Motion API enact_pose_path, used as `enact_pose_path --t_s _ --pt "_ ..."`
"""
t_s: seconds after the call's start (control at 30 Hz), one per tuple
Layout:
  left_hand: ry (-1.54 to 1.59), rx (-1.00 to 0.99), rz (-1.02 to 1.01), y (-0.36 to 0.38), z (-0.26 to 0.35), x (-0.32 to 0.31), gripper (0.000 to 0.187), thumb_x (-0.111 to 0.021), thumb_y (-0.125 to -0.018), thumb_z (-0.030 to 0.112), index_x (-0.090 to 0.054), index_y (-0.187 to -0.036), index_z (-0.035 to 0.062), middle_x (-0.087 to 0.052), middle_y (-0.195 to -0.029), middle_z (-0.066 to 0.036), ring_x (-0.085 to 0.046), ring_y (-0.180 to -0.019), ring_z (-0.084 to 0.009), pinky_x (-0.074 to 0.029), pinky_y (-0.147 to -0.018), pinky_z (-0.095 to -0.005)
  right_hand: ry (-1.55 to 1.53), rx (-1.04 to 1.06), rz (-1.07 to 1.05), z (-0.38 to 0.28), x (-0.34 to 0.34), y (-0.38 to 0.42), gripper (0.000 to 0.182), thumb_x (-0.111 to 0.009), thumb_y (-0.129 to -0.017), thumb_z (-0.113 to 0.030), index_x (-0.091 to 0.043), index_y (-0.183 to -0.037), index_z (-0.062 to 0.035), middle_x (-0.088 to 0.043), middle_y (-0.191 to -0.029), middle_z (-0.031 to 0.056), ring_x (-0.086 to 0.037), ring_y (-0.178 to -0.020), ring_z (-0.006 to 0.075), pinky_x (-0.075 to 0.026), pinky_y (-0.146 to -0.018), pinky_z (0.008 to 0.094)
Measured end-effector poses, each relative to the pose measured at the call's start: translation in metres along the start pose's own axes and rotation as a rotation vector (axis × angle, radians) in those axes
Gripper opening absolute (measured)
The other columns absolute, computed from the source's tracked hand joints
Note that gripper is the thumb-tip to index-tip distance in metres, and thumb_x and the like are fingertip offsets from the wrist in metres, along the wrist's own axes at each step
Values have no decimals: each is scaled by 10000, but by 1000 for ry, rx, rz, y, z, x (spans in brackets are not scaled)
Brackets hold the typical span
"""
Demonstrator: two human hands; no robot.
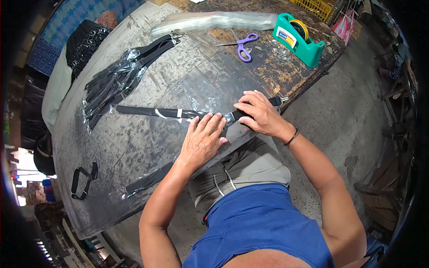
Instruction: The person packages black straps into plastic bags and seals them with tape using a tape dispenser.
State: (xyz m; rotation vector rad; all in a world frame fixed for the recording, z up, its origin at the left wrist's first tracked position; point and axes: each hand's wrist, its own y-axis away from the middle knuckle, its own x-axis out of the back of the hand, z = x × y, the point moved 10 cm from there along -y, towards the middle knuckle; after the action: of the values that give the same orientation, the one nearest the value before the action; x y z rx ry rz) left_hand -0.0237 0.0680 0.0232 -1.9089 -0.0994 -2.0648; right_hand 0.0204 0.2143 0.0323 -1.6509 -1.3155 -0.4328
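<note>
Evidently the wrapping step is in hand: at frame centre the left hand (pixel 203 138) lies flat, fingers released, on the clear sleeve (pixel 178 96) over a black strap (pixel 152 111), while the right hand (pixel 259 114) pinches the strap's buckle end. Next likely calls for tape (pixel 298 38), upper right of the bench (pixel 134 147).

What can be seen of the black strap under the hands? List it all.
The black strap lies flat and stretched out across the worn table, inside a clear plastic sleeve that glints along it. It looks like woven webbing, with a metal clip at its far end by the table edge. The left hand presses flat on the wrapped middle; the right hand presses down near the clip end.
</note>
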Motion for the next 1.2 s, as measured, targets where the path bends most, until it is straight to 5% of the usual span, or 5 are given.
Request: enact_pose_path --t_s 0.13,0.37,0.67,1.0,1.2 --pt "-28 10 -54 0 4 -1 653 -684 -906 448 -557 -1420 67 -507 -1500 -108 -439 -1412 -294 -334 -1153 -521 82 -30 -17 -4 -14 -2 278 -741 -889 -211 -696 -1143 -106 -600 -1095 72 -540 -1259 315 -340 -1131 607" --pt "-44 77 -56 0 11 -6 751 -585 -929 586 -543 -1419 18 -500 -1491 -136 -411 -1423 -317 -292 -1134 -567 82 -40 -6 -8 -13 -2 223 -736 -889 -190 -694 -1090 -104 -603 -1086 74 -554 -1250 324 -338 -1138 600" --pt "16 157 48 4 14 -7 851 -621 -879 642 -535 -1413 -15 -463 -1413 -161 -340 -1424 -394 -263 -1126 -609 75 154 -67 -23 -12 8 438 -751 -865 -237 -669 -1293 -193 -590 -1201 80 -526 -1260 325 -405 -1117 537" --pt "96 189 52 9 3 -3 823 -651 -873 621 -542 -1411 7 -487 -1373 -161 -360 -1403 -402 -248 -1132 -641 189 134 -184 -27 -21 5 459 -737 -873 -320 -659 -1294 -153 -582 -1221 73 -499 -1264 328 -382 -1126 545" --pt "149 193 265 33 0 27 579 -778 -848 396 -642 -1296 57 -560 -1297 -155 -476 -1318 -370 -337 -1099 -578 190 123 -159 -29 -23 6 424 -738 -866 -264 -684 -1269 -145 -579 -1215 77 -506 -1261 325 -371 -1138 554"
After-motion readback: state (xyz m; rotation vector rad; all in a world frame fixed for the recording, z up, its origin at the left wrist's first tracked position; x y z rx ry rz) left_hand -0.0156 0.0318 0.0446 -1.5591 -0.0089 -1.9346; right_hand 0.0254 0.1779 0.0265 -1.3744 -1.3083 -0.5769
